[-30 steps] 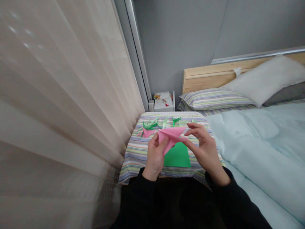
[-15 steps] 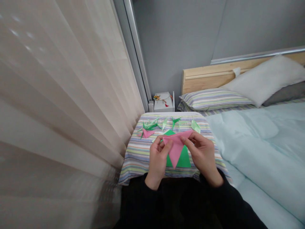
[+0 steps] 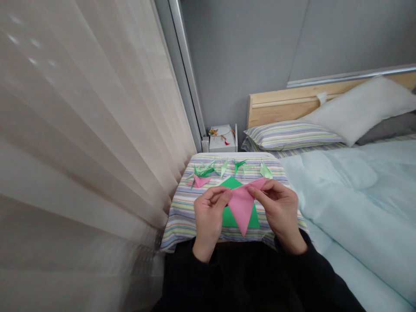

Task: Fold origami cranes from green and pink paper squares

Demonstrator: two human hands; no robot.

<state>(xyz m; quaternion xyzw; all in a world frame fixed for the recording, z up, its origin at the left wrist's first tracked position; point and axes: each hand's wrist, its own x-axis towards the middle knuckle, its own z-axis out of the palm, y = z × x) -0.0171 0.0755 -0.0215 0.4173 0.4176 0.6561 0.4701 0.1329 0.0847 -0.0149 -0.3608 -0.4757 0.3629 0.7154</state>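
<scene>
A folded piece of pink origami paper [image 3: 242, 209] hangs between my hands, one point facing down toward me. My left hand [image 3: 209, 212] pinches its left corner between thumb and fingers. On the opposite side, my right hand [image 3: 277, 208] grips the upper right edge, thumb in front. Beneath the pink paper lies a green paper sheet [image 3: 230, 219], partly covered by it and by my hands. Farther back are several folded green paper pieces, among them a dark green one [image 3: 239, 165] and a pale green one [image 3: 266, 170]. A pink folded piece [image 3: 200, 180] rests at the left.
The small table carries a striped cloth [image 3: 182, 216]. A pleated curtain [image 3: 97, 130] runs along the left, and a bed with a pale blue quilt [image 3: 351, 195] stands at the right. Behind the table is a white nightstand [image 3: 222, 142] with small items on top.
My left hand has shifted left and slightly down, now holding the pink paper's left corner. The right hand has moved slightly right, and the paper's lower point has swung down and right.
</scene>
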